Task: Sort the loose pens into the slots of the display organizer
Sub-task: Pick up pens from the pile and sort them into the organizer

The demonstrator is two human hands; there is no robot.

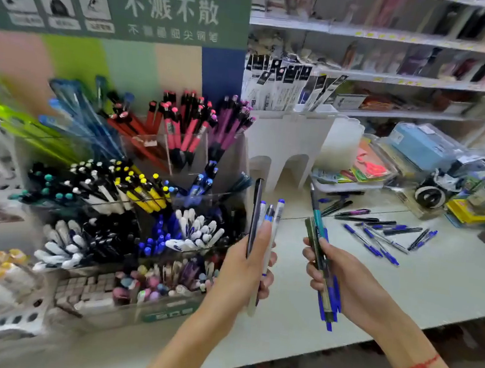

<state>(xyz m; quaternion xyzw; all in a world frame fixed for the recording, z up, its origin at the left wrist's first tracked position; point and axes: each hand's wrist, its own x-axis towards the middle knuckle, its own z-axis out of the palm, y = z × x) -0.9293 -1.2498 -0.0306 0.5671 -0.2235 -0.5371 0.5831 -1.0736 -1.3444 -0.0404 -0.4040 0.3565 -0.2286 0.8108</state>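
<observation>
My left hand point(244, 272) grips a small bunch of pens point(270, 215) upright: white ones with blue caps and one black pen. It hovers just right of the display organizer point(134, 203), whose clear slots hold pens grouped by colour. My right hand point(341, 277) grips another bundle of pens point(322, 249), blue, dark green and teal, tilted slightly left. Several loose pens point(377, 234), blue and black, lie scattered on the white counter point(432, 282) beyond my right hand.
A white plastic stand point(285, 146) sits behind the organizer's right side. Packaged stationery and boxes point(422, 158) crowd the counter's far right. Shelves of goods point(391, 76) run along the back. A tray of erasers and small items point(126, 288) fronts the organizer.
</observation>
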